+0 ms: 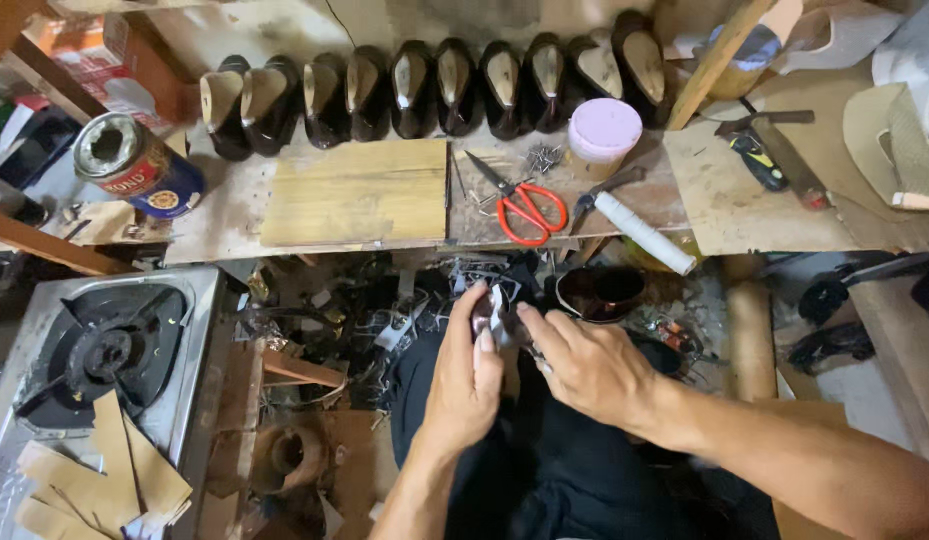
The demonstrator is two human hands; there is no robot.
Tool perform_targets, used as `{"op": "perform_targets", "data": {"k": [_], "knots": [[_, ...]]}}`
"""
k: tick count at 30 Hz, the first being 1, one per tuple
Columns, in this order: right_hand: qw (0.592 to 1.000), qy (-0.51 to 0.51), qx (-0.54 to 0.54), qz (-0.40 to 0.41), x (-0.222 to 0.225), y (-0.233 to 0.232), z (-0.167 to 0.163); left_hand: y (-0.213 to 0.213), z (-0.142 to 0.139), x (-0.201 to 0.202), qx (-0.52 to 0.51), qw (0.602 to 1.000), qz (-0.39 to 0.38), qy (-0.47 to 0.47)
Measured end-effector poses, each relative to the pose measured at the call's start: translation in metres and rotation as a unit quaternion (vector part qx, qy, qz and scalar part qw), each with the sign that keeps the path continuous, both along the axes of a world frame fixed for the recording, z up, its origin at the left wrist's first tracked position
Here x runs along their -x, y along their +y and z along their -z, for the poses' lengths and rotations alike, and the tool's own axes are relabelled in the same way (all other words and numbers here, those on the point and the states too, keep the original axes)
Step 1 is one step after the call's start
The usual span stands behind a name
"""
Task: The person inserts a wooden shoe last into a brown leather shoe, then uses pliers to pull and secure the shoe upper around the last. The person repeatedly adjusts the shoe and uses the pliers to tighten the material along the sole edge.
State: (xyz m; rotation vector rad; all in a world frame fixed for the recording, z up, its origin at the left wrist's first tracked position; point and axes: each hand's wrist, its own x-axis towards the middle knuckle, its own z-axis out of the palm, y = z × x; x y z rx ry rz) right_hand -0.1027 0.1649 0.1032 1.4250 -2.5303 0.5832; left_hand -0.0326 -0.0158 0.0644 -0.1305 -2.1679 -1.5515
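Pale scrap [497, 308], small and crumpled-looking with a slight sheen, sits pinched between your two hands just below the front edge of the worktop [225, 235]; whether it is leather, cloth or paper you cannot tell from this view. Your left hand [467, 375] has its fingers curled closed around the near side of it, thumb on top. Your right hand [585, 365] meets it from the other side, fingers bent and closed on the same piece, with a dark object half hidden beneath them.

Beyond the scrap, on the scuffed, stained wooden worktop, lie red-handled scissors [525, 205] with bare steel blades, a flat yellowish board [360, 190] with visible grain, and a white cylinder [645, 232] lying at a slant. A pink-lidded round tub [605, 130] stands behind the scissors. Along the far edge runs a row of glossy dark shoes [435, 90] on pale wooden lasts. Far left of the scrap, a black cast burner sits in a dull steel stove [115, 345], near a round tin can [135, 165].
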Motion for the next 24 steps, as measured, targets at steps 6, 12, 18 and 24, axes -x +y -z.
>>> {"op": "perform_targets", "data": {"k": [6, 12, 18, 24], "knots": [[0.994, -0.108, -0.017, -0.008, -0.011, 0.001, -0.026, 0.022, 0.008, -0.001, -0.005, 0.995, -0.086, -0.052], [0.979, -0.158, -0.129, -0.025, -0.009, 0.013, -0.059, 0.036, 0.008, 0.0, 0.046, 0.993, -0.105, -0.007], [0.975, -0.108, -0.159, 0.108, -0.018, 0.012, -0.019, 0.033, 0.008, -0.001, 0.056, 0.996, -0.069, -0.024], [0.997, -0.054, -0.004, 0.059, -0.019, 0.016, 0.015, 0.004, -0.003, -0.011, -0.013, 0.996, 0.09, 0.001]]}}
